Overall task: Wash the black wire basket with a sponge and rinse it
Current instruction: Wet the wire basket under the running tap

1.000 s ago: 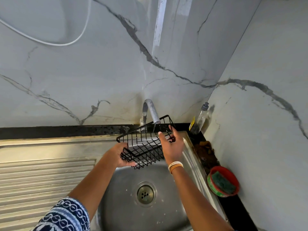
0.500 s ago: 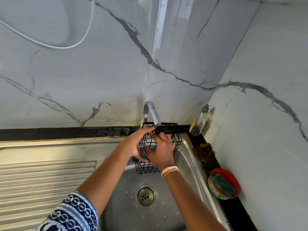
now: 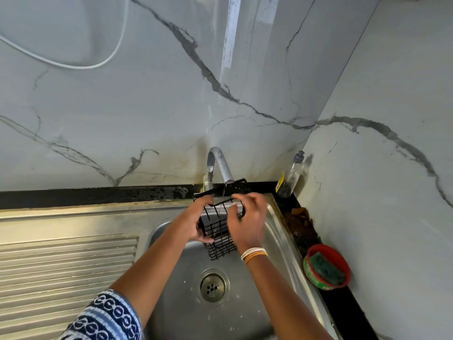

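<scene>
The black wire basket [image 3: 219,235] hangs tilted over the steel sink [image 3: 247,312], directly under the tap [image 3: 221,165]. A thin stream of water runs from the spout into it. My left hand [image 3: 196,223] grips the basket's left side, thumb below and fingers over the top wire. My right hand [image 3: 247,220] holds the right side, fingers curled over the rim. A green sponge [image 3: 327,267] lies in a red bowl [image 3: 343,263] on the counter to the right, apart from both hands.
A clear soap bottle [image 3: 291,176] stands in the back right corner. The ribbed steel drainboard [image 3: 66,263] stretches to the left. The drain [image 3: 212,285] lies below the basket. Brown grime [image 3: 297,217] sits on the black counter strip, and marble walls close the back and right.
The basket has turned from lying flat to standing more upright beneath the spout. Water now runs onto it. Both hands have shifted their hold along its sides.
</scene>
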Demonstrator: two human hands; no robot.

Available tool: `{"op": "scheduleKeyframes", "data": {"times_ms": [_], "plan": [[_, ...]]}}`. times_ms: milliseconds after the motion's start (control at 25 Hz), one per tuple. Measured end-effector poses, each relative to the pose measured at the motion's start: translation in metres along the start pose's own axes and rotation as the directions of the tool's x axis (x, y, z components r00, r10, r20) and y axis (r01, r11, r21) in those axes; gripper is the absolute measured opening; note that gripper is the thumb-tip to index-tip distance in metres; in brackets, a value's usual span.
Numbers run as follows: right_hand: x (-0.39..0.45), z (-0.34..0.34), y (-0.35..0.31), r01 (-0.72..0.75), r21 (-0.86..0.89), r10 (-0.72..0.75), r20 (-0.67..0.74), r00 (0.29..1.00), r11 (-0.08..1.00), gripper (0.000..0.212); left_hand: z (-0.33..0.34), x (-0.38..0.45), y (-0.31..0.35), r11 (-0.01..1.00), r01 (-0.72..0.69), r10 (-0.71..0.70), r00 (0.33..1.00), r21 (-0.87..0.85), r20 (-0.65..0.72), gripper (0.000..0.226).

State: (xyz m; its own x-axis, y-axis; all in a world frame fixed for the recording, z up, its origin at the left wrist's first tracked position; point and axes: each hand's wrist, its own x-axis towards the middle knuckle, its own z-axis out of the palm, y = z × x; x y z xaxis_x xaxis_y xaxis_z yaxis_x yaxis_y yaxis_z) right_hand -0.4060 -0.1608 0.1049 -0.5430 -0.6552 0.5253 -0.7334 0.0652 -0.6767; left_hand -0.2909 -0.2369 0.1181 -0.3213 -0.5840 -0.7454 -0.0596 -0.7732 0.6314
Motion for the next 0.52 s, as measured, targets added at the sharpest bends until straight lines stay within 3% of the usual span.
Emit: {"op": "scheduleKeyframes", "data": {"times_ms": [40,120,160,280,400,480,520], "plan": [[0.006,-0.001,0.000,-0.224,-0.054,0.224,-0.012,0.975,0.973,0.041,-0.001,-0.001,-0.004,1.000,-0.013,0.014,1.000,0.028,-0.013,0.063],[0.017,-0.003,-0.001,-0.637,-0.114,0.647,0.117,0.754,0.763,0.076,0.002,-0.003,-0.015,0.994,-0.052,0.053,0.999,0.097,-0.008,0.062],[0.022,-0.006,-0.001,-0.739,-0.111,0.743,0.197,0.639,0.665,0.091,0.004,-0.005,-0.022,0.989,-0.075,0.078,0.997,0.128,-0.024,0.065],[0.033,-0.018,-0.002,-0.842,-0.102,0.809,0.360,0.465,0.530,0.110,0.012,-0.010,-0.038,0.978,-0.157,0.173,0.979,0.139,-0.106,0.064],[0.038,-0.034,-0.001,-0.861,-0.159,0.776,0.532,0.337,0.483,0.109,0.019,-0.018,-0.053,0.969,-0.198,0.220,0.963,0.146,-0.155,0.072],[0.040,-0.041,0.003,-0.851,-0.137,0.751,0.554,0.359,0.507,0.092,0.026,-0.026,-0.062,0.964,-0.229,0.250,0.954,0.134,-0.165,0.079],[0.040,-0.043,0.007,-0.838,-0.102,0.740,0.535,0.408,0.536,0.081,0.027,-0.030,-0.067,0.960,-0.243,0.261,0.956,0.138,-0.131,0.083]]}}
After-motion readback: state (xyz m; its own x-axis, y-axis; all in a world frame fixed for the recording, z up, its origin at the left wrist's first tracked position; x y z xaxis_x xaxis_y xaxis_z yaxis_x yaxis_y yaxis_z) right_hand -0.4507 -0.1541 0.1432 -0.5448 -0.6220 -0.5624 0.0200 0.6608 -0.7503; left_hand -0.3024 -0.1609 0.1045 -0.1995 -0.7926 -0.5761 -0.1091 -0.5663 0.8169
